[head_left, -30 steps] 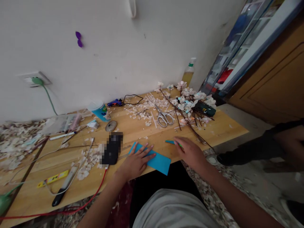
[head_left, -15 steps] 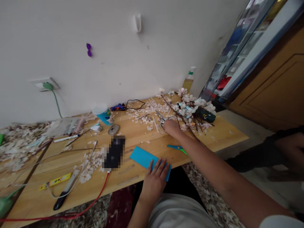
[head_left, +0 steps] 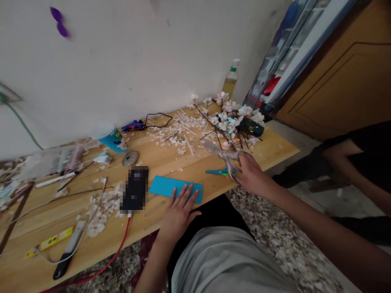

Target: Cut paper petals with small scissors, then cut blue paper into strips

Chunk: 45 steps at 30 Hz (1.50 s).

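My left hand lies with fingers spread on a folded-looking piece of blue paper at the table's front edge. In my right hand is a pair of silver scissors, held above the table with the blades pointing left and slightly blurred. Below them a second pair of scissors, with blue and green parts, lies on the wood. Behind the raised scissors spread branches with white flowers.
Pale petals and paper strips litter the table. A blurred-out dark phone on a red cable, a tape measure, a blue cup, a knife and a bottle stand or lie around. Another person's arm shows at right.
My right hand has lifted the silver scissors off the table and drawn them back toward me. My left hand stays on the blue paper. The view has shifted.
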Available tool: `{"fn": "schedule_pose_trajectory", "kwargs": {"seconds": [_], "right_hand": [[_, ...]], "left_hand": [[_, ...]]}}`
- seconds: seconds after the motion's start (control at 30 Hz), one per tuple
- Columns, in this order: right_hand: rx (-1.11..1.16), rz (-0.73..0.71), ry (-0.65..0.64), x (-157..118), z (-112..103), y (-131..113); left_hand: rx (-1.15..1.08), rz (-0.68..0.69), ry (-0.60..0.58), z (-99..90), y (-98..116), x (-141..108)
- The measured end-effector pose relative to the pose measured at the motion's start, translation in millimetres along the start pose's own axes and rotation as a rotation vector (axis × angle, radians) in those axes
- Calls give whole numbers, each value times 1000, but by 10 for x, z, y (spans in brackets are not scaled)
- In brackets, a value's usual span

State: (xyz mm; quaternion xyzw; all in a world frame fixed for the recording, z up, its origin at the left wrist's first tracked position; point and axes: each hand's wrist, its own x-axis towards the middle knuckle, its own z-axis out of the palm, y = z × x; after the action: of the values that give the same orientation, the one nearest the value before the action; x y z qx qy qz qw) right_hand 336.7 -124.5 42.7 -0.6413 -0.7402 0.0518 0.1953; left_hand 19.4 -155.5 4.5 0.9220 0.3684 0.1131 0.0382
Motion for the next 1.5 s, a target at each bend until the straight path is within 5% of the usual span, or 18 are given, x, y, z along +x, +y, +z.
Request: {"fn": "schedule_pose_trajectory", "kwargs": {"seconds": [0.13,0.27,0.73,1.0,1.2,1.5], "right_hand": [[-72,71,-201,-1085,67,15],[-166,185,-201,-1580,252,-59],[-278,52,-204,-1204,349,-104],[-237,31,-202,-1076,366,-68],[-236,8,-171,-1138,301,17],[-212,18,-212,-1384,276,-18]], "left_hand": [[-55,51,-55,-86,-157,22],[-81,126,-101,-99,-264,140],[-56,151,-117,-58,-354,272],[-87,57,18,2,-264,283],[-118,-3,13,-29,-189,294],[-19,86,-106,-91,-215,267]]}}
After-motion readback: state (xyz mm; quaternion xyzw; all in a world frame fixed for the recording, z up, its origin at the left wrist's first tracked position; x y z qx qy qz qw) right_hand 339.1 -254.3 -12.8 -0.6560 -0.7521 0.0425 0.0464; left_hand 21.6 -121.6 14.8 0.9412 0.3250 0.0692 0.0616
